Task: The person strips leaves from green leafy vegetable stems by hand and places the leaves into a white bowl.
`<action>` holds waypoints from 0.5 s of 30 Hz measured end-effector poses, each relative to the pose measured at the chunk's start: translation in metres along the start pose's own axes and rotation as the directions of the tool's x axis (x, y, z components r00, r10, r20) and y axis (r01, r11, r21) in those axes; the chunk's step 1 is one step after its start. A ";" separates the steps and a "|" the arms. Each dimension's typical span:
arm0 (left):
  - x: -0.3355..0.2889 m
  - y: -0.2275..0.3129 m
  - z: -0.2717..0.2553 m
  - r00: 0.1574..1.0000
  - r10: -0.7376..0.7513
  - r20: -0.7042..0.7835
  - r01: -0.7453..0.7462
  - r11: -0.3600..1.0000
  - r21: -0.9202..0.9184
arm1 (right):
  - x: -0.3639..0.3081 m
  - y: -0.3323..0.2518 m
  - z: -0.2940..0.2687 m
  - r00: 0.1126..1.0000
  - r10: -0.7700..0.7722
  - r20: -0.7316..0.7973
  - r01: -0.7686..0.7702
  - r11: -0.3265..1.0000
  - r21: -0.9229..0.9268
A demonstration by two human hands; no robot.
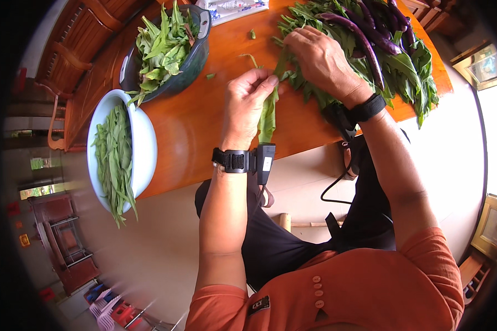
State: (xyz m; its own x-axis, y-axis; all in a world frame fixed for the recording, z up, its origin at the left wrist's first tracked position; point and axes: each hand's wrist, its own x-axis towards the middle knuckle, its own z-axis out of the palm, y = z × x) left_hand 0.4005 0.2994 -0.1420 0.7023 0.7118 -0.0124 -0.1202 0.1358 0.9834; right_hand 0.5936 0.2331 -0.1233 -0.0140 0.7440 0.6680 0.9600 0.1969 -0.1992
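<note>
Leaf [267, 117] first, up over the near part of the table, dangling from the left hand [246, 102], thumb and forefinger pinched narrow on it. Right hand [321, 62] arches over the upper end, fingers bent inward; its tips are hidden, so I can't tell whether they grip. Good work here, I'd say, means a light pinch close to the stem and a short, clean pull, so the blade doesn't tear. The hanging tip comes near the black wrist box [265, 163]; best kept off it.

Outward now! Greens [422, 91] heap up beside the right hand, eggplants [378, 41] lying across them, some leaves drooping past the table's right edge. Over left, bare wood of the table [176, 146] gives the left hand a sideways lane toward the dark basin [202, 41] and the pale bowl [144, 132]. Careful there: the bowl sits at the table's edge, its long leaves spilling over the rim. Below, a cable [327, 194] loops near the knee, a likely snag.
</note>
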 end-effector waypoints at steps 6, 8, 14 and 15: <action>0.002 -0.001 -0.005 0.999 0.026 0.023 -0.026 0.999 0.018 | -0.002 0.000 0.018 0.962 0.246 -0.119 -0.250 0.968 -0.014; 0.000 0.002 -0.001 0.999 0.001 0.048 -0.003 0.999 0.036 | -0.007 0.044 0.012 0.951 0.211 -0.228 -0.240 0.965 -0.109; -0.004 0.013 -0.020 0.960 0.030 -0.280 -0.107 0.958 -0.265 | -0.004 0.033 -0.023 0.772 0.634 0.050 -0.580 0.669 0.465; -0.005 0.013 -0.022 0.937 -0.001 -0.348 -0.098 0.960 -0.264 | -0.005 0.028 -0.020 0.806 0.581 0.117 -0.560 0.681 0.473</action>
State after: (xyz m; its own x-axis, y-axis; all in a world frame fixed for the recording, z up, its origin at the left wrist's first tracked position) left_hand 0.3801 0.3124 -0.1330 0.4142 0.9071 -0.0752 -0.3692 0.2429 0.8971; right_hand 0.6263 0.2216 -0.1180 0.5135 0.7886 0.3383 0.5291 0.0194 -0.8483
